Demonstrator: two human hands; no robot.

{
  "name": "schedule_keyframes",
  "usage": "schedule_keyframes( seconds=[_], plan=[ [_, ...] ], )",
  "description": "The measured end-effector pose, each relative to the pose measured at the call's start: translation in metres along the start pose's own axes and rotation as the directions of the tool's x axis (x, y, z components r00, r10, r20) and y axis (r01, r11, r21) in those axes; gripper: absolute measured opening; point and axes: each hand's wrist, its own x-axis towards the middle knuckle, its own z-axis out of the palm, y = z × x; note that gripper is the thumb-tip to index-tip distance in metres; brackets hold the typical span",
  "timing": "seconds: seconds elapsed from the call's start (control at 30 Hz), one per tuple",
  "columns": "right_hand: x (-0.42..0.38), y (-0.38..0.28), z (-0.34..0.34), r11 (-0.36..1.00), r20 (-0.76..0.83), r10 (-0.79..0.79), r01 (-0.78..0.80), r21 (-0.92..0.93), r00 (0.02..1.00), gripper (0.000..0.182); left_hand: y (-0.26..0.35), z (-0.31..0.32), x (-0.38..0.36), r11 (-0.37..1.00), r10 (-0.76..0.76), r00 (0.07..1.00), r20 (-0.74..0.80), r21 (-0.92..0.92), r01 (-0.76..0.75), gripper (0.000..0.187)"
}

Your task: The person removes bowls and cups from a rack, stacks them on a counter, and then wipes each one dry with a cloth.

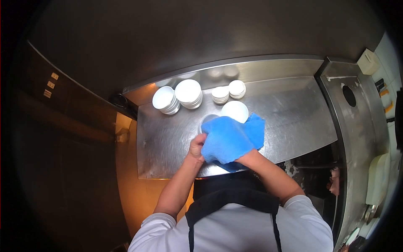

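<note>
A blue cloth (pixel 228 138) is bunched in front of me above the steel counter and drapes over my hands. My left hand (pixel 197 146) is closed at the cloth's left edge, with its fingers partly tucked behind the fabric. Only the wrist of my right hand (pixel 249 157) shows; the cloth covers its fingers. Just beyond the cloth's upper left edge, a greyish round shape (pixel 206 121) peeks out, too covered to name. A white bowl (pixel 235 111) rests on the counter right behind the cloth.
Toward the back of the steel counter (pixel 289 122) stand two stacks of larger white bowls (pixel 165 101) and two stacks of small white bowls (pixel 220 95). A raised metal ledge (pixel 268 69) runs along the rear. At right is another steel surface with an oval hole (pixel 349 96).
</note>
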Motion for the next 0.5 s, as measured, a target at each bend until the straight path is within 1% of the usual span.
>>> schedule_keyframes(
  seconds=[0.03, 0.1, 0.2, 0.23, 0.27, 0.3, 0.33, 0.37, 0.4, 0.47, 0.5],
  plan=[
    [-0.003, 0.002, 0.004, 0.999, -0.015, -0.007, 0.008, 0.049, 1.0, 0.025, -0.006, -0.006, -0.003, 0.997, 0.017, 0.999, 0.037, -0.077, -0.014, 0.08],
    [-0.009, 0.005, 0.015, 0.988, -0.014, -0.014, 0.016, 0.155, 1.0, 0.027, -0.017, 0.005, -0.008, 0.973, 0.055, 0.993, 0.107, -0.231, -0.029, 0.081],
    [-0.019, -0.004, 0.019, 0.952, -0.007, -0.01, 0.012, 0.307, 1.0, 0.03, -0.025, 0.021, -0.016, 0.937, 0.131, 0.989, 0.064, -0.334, -0.103, 0.083],
    [-0.025, -0.012, 0.012, 0.97, 0.301, 0.179, -0.22, 0.107, 0.937, 0.032, -0.028, 0.015, -0.015, 0.963, 0.24, 0.968, -0.072, -0.105, -0.247, 0.086],
    [-0.025, -0.027, -0.001, 0.917, 0.534, 0.39, -0.367, -0.154, 0.75, 0.034, -0.025, 0.013, -0.014, 0.967, 0.21, 0.974, -0.079, -0.132, -0.219, 0.086],
    [-0.033, -0.029, -0.004, 0.959, 0.46, 0.282, -0.253, -0.124, 0.842, 0.042, -0.023, 0.011, -0.016, 0.968, 0.179, 0.979, -0.093, -0.162, -0.193, 0.087],
    [-0.039, -0.029, -0.015, 0.966, 0.484, 0.255, -0.246, -0.083, 0.837, 0.043, -0.023, 0.009, -0.02, 0.967, 0.147, 0.983, -0.109, -0.195, -0.166, 0.088],
    [-0.039, -0.035, -0.037, 0.97, 0.503, 0.228, -0.238, -0.044, 0.834, 0.044, -0.025, 0.007, -0.02, 0.962, 0.187, 0.97, -0.157, -0.168, -0.213, 0.088],
    [-0.036, -0.042, -0.055, 0.973, 0.517, 0.199, -0.229, -0.006, 0.833, 0.046, -0.022, 0.007, -0.021, 0.963, 0.168, 0.982, -0.083, -0.197, -0.181, 0.087],
    [-0.021, -0.054, -0.083, 0.868, 0.425, 0.37, -0.47, 0.158, 0.826, 0.05, -0.015, 0.014, -0.025, 0.963, 0.133, 0.989, 0.068, -0.246, -0.112, 0.084],
    [-0.018, -0.058, -0.089, 0.781, 0.388, 0.464, -0.574, 0.245, 0.797, 0.052, -0.014, 0.019, -0.026, 0.964, 0.123, 0.989, 0.087, -0.248, -0.098, 0.08]
  ],
)
